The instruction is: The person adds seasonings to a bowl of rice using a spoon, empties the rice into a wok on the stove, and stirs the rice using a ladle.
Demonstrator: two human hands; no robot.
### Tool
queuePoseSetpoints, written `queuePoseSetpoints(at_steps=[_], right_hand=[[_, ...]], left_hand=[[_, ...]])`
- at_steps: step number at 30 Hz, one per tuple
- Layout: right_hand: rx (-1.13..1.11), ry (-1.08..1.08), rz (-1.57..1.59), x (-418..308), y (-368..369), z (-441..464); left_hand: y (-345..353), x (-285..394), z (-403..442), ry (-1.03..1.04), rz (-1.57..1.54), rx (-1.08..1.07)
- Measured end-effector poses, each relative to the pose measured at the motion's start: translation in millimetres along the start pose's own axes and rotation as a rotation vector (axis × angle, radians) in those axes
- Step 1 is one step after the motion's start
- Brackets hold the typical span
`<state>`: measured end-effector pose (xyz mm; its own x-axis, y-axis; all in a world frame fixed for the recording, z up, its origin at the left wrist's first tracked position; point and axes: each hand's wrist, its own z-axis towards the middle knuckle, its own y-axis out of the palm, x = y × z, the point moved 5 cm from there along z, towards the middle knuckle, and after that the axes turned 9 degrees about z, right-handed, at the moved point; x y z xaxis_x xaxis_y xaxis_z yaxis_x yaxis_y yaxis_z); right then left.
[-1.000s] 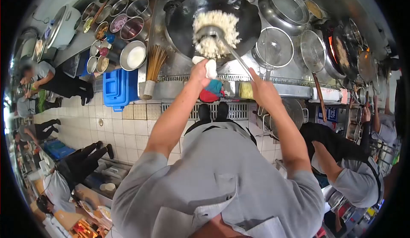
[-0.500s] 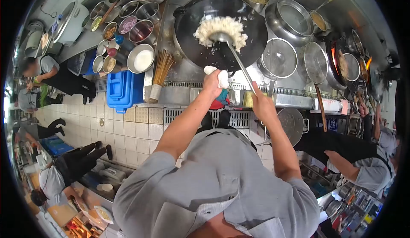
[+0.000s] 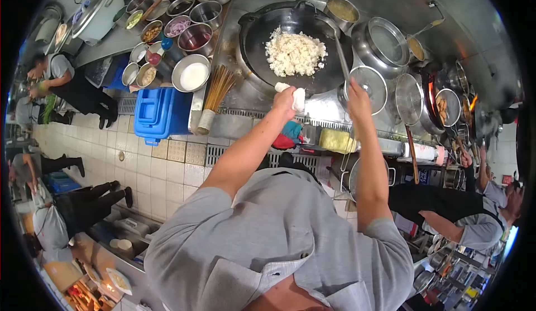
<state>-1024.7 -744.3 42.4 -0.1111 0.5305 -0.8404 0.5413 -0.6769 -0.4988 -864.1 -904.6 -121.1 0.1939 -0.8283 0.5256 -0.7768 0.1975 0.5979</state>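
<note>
White rice lies in a loose heap on the bottom of a large black wok. My left hand is closed around a folded white cloth at the wok's near edge; the edge under the cloth is hidden. My right hand grips the long metal handle of a ladle to the right of the wok. The ladle's head is up by the wok's far right wall, apart from the rice, and hard to make out.
Left of the wok stand a bamboo brush, a bowl of white contents and several ingredient bowls. A blue bin is below. Strainers and a metal pot are at right. A co-worker stands right, near flames.
The ladle has lifted out of the rice and swung to the wok's right side. The rice has spread into a rounder heap. My left hand keeps hold of the cloth.
</note>
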Motion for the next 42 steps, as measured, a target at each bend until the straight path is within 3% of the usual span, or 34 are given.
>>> queuePoseSetpoints(at_steps=[3, 5, 6, 8, 10, 13, 17, 20, 23, 27, 29, 33, 36, 40, 42], right_hand=[[-0.011, 0.081, 0.172, 1, 68, 47], [-0.122, 0.114, 0.173, -14, 93, 28], [-0.174, 0.0, 0.032, -3, 102, 26], [-0.029, -0.722, -0.273, 18, 104, -3], [-0.195, -0.383, -0.438, -12, 78, -74], [-0.229, -0.36, -0.434, -17, 58, -96], [-0.082, -0.496, -0.448, -38, 106, -22], [-0.074, -0.313, -0.327, -25, 122, 4], [-0.158, -0.45, -0.366, 1, 101, -45], [-0.176, -0.302, -0.784, -20, 83, -50], [-0.043, -0.426, -0.815, -17, 78, -11], [0.052, -0.327, -0.675, 16, 50, -13], [0.013, -0.288, -0.505, 57, 34, -85], [0.069, -0.271, -0.193, 60, 29, -175], [-0.012, -0.054, -0.12, 47, 13, -210]], left_hand=[[0, 5, 7, 0.012, 0.013, 0.037], [-4, 0, 10, -0.006, 0.024, 0.026], [-6, 0, 13, 0.008, 0.054, 0.053], [-5, -3, 18, 0.015, 0.048, 0.029], [-2, -2, 11, 0.0, 0.05, 0.048], [3, 5, 1, 0.037, 0.083, 0.07], [2, 8, -2, 0.037, 0.112, 0.05], [0, 3, 5, 0.005, 0.133, 0.04], [2, 6, -2, -0.007, 0.124, 0.066], [3, 8, -6, -0.002, 0.037, 0.09], [3, 11, -11, -0.03, 0.081, 0.078], [-9, -4, 22, -0.028, 0.17, 0.028], [0, 3, 7, -0.07, 0.124, 0.017], [0, 0, 14, -0.038, 0.097, 0.019], [1, 9, -13, -0.044, 0.048, -0.016]])
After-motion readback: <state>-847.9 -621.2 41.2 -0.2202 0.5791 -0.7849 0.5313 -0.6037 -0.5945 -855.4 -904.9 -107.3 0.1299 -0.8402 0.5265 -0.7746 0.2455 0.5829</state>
